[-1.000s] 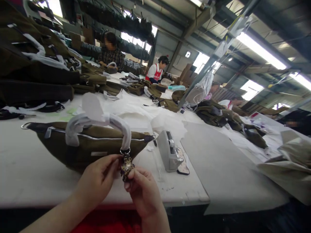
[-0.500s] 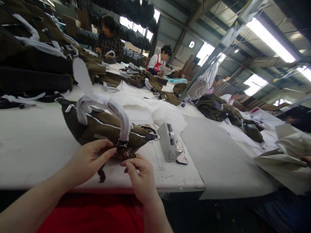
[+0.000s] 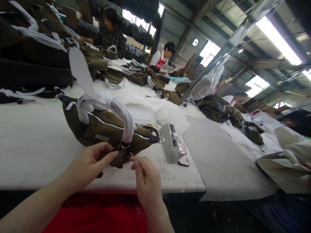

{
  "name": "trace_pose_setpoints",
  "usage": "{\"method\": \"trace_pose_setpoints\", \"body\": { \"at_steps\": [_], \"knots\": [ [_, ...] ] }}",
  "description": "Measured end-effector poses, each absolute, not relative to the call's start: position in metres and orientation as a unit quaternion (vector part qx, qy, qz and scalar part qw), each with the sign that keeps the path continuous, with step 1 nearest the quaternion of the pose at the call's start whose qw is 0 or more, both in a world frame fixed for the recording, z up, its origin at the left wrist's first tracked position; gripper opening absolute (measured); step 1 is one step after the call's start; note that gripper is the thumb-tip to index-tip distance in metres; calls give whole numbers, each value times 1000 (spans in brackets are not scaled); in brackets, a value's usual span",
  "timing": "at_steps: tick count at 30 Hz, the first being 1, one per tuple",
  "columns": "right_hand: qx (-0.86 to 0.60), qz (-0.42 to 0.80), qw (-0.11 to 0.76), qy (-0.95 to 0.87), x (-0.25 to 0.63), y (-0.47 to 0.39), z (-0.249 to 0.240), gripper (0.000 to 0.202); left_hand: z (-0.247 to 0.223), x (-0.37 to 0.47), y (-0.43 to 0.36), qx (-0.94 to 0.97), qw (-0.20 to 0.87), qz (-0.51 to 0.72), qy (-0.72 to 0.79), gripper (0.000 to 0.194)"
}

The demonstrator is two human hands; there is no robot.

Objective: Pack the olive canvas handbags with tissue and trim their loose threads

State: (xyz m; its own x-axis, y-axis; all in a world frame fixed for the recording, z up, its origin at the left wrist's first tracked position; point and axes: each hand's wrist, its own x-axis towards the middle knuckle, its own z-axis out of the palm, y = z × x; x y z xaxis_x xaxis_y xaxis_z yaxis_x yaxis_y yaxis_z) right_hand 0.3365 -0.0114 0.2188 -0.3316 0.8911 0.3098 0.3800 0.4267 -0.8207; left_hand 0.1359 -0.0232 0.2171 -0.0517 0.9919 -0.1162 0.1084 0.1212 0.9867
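Observation:
An olive-green handbag (image 3: 114,124) with a silver zip lies on the white table before me. Its handle (image 3: 125,119) is wrapped in white padding and ends at a metal ring (image 3: 125,144). Under that ring hangs a dark brown patterned charm (image 3: 118,158). My left hand (image 3: 97,158) pinches the charm's left side between thumb and fingers. Just right of the charm, my right hand (image 3: 147,171) is closed in a pinch; a tiny pale tip shows above its fingers, too small to name. Below my left fingers a bit of dark brown material peeks out.
A grey tape dispenser (image 3: 170,144) and a phone (image 3: 184,155) stand right of the bag. White paper (image 3: 143,106) lies behind it. More olive bags (image 3: 21,61) are heaped at left. Co-workers (image 3: 161,58) are at the far tables, and a slanted metal post (image 3: 206,74) rises behind.
My right hand has moved slightly right, away from the charm, and now has a small pale tip at its fingers. My left hand keeps its pinch; the charm shows more fully.

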Motion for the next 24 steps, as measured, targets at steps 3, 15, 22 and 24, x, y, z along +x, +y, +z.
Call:
{"method": "trace_pose_setpoints", "body": {
  "at_steps": [3,15,22,24],
  "knots": [
    [-442,260,362,-778,339,-7,229,31,216,136,-23,484,443,462,596,41],
    [-472,215,297,-802,334,4,230,29,199,131,-16,521,338,447,644,49],
    [-471,244,294,-795,328,7,227,29,193,129,-16,512,369,445,635,49],
    [-468,250,306,-790,327,7,226,30,193,129,-17,506,377,446,635,50]
  ]
}}
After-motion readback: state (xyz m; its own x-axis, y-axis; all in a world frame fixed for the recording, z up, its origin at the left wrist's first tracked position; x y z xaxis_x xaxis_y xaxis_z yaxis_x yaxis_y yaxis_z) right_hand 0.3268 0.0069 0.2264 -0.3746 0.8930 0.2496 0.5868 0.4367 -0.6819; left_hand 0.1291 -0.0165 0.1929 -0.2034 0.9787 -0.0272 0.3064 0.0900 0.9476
